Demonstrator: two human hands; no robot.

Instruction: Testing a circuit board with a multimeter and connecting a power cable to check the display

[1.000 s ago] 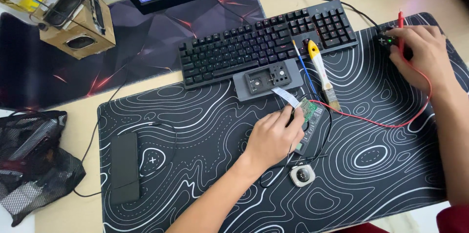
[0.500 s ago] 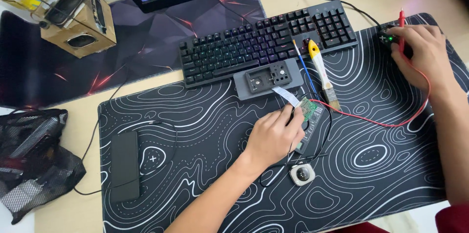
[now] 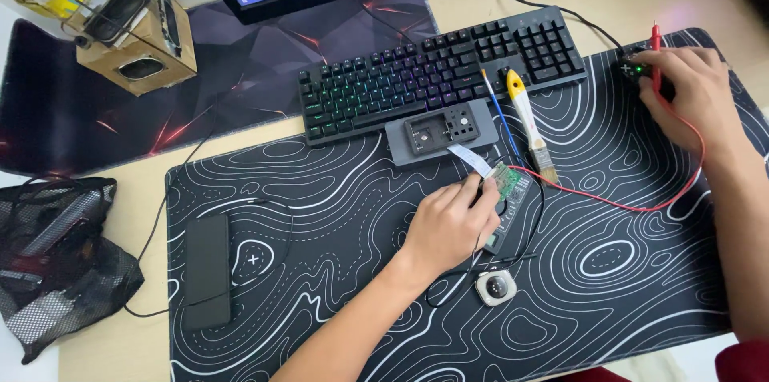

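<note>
Head view: left hand [image 3: 450,222] presses the green circuit board [image 3: 509,183] at the desk mat's [image 3: 336,214] centre, its long axis running toward the keyboard [image 3: 440,70]. Right hand [image 3: 695,94], well apart near the far right corner, is closed on a red probe [image 3: 655,44] at a small black device [image 3: 631,70].

Bright even light, soft shadows, sharp focus.

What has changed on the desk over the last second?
Hardly anything. The right hand shifted slightly on the small black device with the red probe. The left hand stayed on the green circuit board. The keyboard, brush and red wire did not move.
</note>
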